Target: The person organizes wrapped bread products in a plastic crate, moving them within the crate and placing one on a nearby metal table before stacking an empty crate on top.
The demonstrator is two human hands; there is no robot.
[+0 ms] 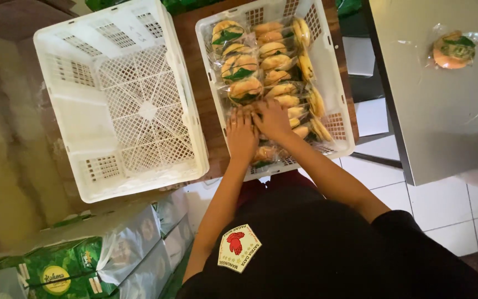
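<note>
Both crates, the empty one and the filled one, are white with latticed walls. The wrapped buns are golden-orange under clear film with green leaf marks. The worktop is grey; the floor tiles white; the shirt black with a cream-and-red patch.

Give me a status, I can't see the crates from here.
Left hand and right hand both pressing on wrapped buns in the right crate. Left crate holds nothing. No obstruction.
</note>
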